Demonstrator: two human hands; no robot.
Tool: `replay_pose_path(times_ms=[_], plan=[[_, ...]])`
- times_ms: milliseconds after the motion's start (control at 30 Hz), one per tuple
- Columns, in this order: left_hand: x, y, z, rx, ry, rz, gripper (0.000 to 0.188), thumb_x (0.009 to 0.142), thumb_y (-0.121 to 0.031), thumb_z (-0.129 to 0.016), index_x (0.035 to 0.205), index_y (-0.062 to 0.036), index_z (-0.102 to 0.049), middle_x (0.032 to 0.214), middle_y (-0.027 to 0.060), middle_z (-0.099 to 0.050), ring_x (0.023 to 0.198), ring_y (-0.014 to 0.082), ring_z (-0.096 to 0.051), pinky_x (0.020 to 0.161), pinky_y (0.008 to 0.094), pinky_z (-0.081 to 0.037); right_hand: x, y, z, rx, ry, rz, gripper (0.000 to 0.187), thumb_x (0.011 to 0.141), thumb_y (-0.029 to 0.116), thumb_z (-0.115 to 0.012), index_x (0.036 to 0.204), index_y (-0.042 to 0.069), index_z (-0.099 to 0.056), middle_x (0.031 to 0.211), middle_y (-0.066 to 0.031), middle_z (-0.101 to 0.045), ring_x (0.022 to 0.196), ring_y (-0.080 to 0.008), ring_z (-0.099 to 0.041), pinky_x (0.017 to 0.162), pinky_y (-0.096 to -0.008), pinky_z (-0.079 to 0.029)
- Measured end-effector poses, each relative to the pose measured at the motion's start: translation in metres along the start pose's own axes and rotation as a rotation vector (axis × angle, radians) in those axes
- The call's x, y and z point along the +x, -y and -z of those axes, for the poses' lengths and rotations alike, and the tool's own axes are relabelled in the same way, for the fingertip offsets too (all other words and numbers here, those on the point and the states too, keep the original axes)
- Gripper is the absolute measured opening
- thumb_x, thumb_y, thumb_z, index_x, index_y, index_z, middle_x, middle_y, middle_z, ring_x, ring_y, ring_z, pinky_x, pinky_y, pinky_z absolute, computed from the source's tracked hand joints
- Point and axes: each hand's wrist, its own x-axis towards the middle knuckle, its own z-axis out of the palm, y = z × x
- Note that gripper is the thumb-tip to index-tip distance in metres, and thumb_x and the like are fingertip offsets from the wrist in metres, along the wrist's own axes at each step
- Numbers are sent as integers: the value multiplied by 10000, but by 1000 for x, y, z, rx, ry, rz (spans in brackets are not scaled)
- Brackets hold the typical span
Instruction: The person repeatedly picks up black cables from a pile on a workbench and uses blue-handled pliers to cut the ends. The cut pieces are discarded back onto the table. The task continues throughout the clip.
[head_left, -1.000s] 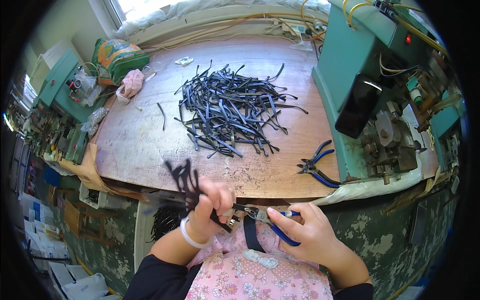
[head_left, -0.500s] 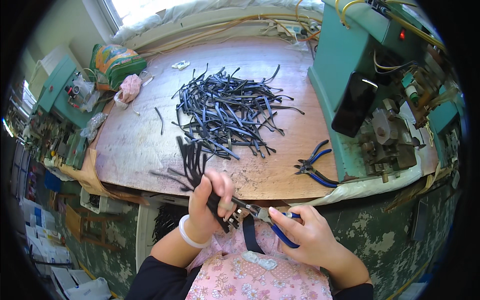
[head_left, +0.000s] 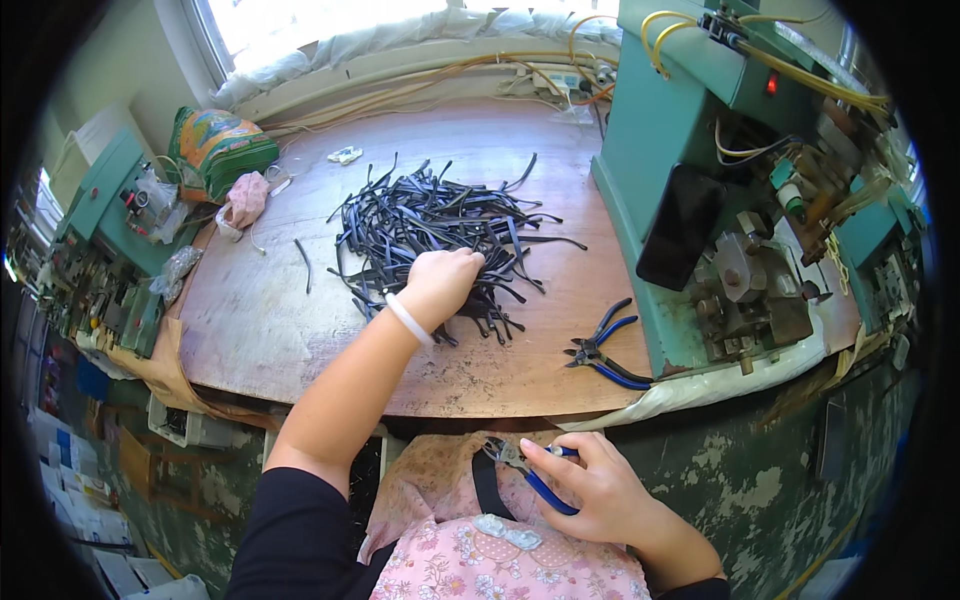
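Wooden tabletop point(head_left: 240, 340), two pliers point(head_left: 590, 354), perhaps dozens of dark strips point(head_left: 405, 225).

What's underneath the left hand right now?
The left hand is over a heap of dark eyeglass temples, which show around it. Whatever lies directly beneath it is covered.

The left arm point(head_left: 345, 390) stretched forward, slanting toward the right. The left hand point(head_left: 446, 282) was turned palm down, its back uppermost and its fingers curled under, the tips hidden; whether they gripped could not be told. The right forearm point(head_left: 683, 545) angled inward from the lower edge. The right hand point(head_left: 598, 488), held lower and nearer, was closed in a grip, its thumb point(head_left: 540, 458) pointing leftward.
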Motion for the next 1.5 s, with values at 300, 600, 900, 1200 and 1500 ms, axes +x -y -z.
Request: replay_pose_path(times_ms=[300,600,900,1200,1500], plan=[[-54,-26,60,-1563,-531,322,158,1034,-233,-529,1040,-76,-541,820,65,-649,500,68,-505,469,208,-429,2,-5,-5,8,29,5,645,731,184,-785,1349,181,-604,1063,-130,-543,862,-282,-574,778,-380,-483],[-119,-64,72,-2372,77,269,441,1061,-460,-373,833,-93,-459,656,12,-456,384,36,-338,339,198,-338,14,4,0,-204,-16,61,595,725,200,-777,1304,216,-643,1117,-109,-532,980,-279,-539,849,-403,-418],[-127,-72,82,-2413,189,193,461,1060,-467,-371,816,-87,-464,640,21,-469,389,33,-353,352,197,-357,18,8,6,-320,-2,152,635,644,151,-772,1267,218,-671,1066,-92,-525,992,-271,-533,839,-401,-416],[-149,-124,78,-1786,-849,-114,440,1010,-542,-416,890,-118,-420,649,16,-494,445,93,-439,454,234,-452,16,8,14,-81,20,69,662,698,137,-779,1337,220,-623,1006,-112,-530,867,-280,-560,756,-391,-466],[-151,-132,70,-1548,-1040,-190,456,1015,-539,-389,895,-99,-413,660,18,-482,428,84,-435,441,230,-454,14,9,6,29,35,9,673,703,133,-788,1349,208,-612,972,-111,-543,837,-276,-574,742,-381,-486]])
